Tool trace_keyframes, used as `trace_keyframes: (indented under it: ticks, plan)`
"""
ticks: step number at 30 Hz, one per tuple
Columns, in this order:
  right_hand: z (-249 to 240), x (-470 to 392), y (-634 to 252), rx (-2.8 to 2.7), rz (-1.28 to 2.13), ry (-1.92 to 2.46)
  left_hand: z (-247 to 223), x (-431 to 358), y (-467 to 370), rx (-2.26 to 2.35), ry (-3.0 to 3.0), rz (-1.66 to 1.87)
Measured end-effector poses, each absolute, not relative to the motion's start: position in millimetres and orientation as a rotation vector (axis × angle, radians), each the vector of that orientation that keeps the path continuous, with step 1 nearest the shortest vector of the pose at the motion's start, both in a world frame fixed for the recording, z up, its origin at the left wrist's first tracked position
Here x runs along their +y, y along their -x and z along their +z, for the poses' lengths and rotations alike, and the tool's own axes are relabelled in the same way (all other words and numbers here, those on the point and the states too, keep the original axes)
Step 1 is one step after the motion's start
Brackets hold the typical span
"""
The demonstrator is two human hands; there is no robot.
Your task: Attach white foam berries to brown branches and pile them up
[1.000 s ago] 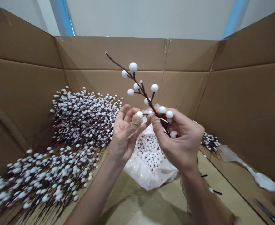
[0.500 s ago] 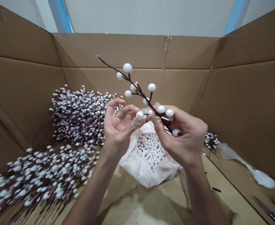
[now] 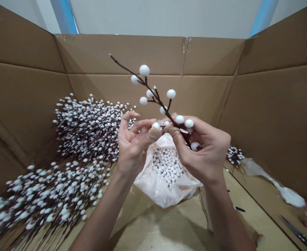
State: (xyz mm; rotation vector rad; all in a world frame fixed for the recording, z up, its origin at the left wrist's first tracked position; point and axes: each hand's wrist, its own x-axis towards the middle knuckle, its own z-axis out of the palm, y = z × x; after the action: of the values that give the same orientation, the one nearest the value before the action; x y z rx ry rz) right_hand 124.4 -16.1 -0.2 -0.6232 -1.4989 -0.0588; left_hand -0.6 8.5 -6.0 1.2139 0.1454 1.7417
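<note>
My right hand (image 3: pixel 204 150) is closed around a dark brown artificial branch (image 3: pixel 157 99) with white berries on short side stems. The branch slants up to the left, its bare tip highest. A white berry (image 3: pixel 156 126) is pinched between the thumb and fingertips of my left hand (image 3: pixel 134 143), close against a side stem of the branch. Whether the berry sits on that stem I cannot tell. Brown wrapping covers both thumb tips. Below the hands lies an open white plastic bag (image 3: pixel 164 198) holding many loose white berries (image 3: pixel 167 165).
Piles of white-berried branches (image 3: pixel 85 125) lie at the left, with more (image 3: pixel 54 198) in front. A small bunch (image 3: pixel 234 156), a crumpled plastic strip (image 3: pixel 291 196) and scissors (image 3: pixel 298 232) are at the right. Cardboard walls (image 3: pixel 132 54) enclose the work table (image 3: pixel 153 230) on three sides.
The branch has risen slightly in view, and both hands keep nearly the same grip. The left fingertips still pinch the berry beside the branch.
</note>
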Motion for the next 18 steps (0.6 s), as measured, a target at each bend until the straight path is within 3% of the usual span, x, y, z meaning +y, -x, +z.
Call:
trace_keyframes:
  ticks: [18]
  plan:
    - [-1.5, -14.7, -125.9, -1.522, -0.048, 0.585, -7.2, 11.8, 2.5, 0.188, -1.343, 1.826]
